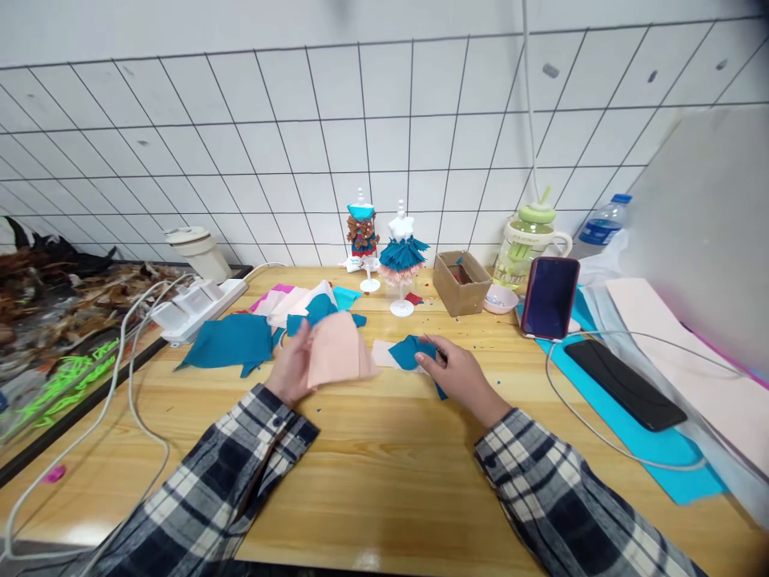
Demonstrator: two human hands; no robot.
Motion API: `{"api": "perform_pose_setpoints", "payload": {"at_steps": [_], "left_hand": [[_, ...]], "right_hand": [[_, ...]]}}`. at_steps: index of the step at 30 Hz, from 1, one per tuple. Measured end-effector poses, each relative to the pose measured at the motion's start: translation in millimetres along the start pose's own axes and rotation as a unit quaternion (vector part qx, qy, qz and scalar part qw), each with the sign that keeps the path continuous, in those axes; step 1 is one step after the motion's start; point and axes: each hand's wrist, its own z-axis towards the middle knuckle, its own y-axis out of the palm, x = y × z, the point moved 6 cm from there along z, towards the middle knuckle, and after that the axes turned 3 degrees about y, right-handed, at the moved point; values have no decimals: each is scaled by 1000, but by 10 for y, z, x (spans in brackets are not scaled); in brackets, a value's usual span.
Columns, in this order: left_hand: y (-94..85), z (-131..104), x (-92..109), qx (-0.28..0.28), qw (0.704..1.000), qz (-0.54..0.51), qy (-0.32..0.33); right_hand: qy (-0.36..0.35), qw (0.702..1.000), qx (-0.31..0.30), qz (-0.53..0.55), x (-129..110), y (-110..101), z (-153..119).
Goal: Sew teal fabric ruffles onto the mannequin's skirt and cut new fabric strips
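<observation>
Between the thumb and fingers of my left hand is a pale pink piece of paper or cloth, raised over the table. My right hand is closed around a small dark tool, perhaps scissors or tweezers, beside a teal piece. A light pink scrap lies left of that teal piece. Left of my left hand, a larger teal sheet rests on the table. Two small white dress forms stand behind, one with a teal and pink skirt, the other in brown, red and teal.
A cardboard box, pink bowl, green-lidded bottle and upright phone stand at the back right. A black phone-like slab lies on blue sheets at right. At left are a power strip, cables and feathers.
</observation>
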Motion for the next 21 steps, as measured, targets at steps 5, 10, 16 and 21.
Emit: {"api": "perform_pose_setpoints", "payload": {"at_steps": [5,10,16,21], "left_hand": [[343,-170,-428,-77,995,10,-64],[647,-280,-493,-109,994,27,-14],[706,-337,-513,-93,995,31,9],[552,-331,-531,-68,986,143,50]], "right_hand": [[146,878,-273,365,-118,483,-260],[202,721,-361,556,-253,566,-422],[229,704,-266,617,-151,484,-336],[246,710,-270,602,-187,644,-428]]}}
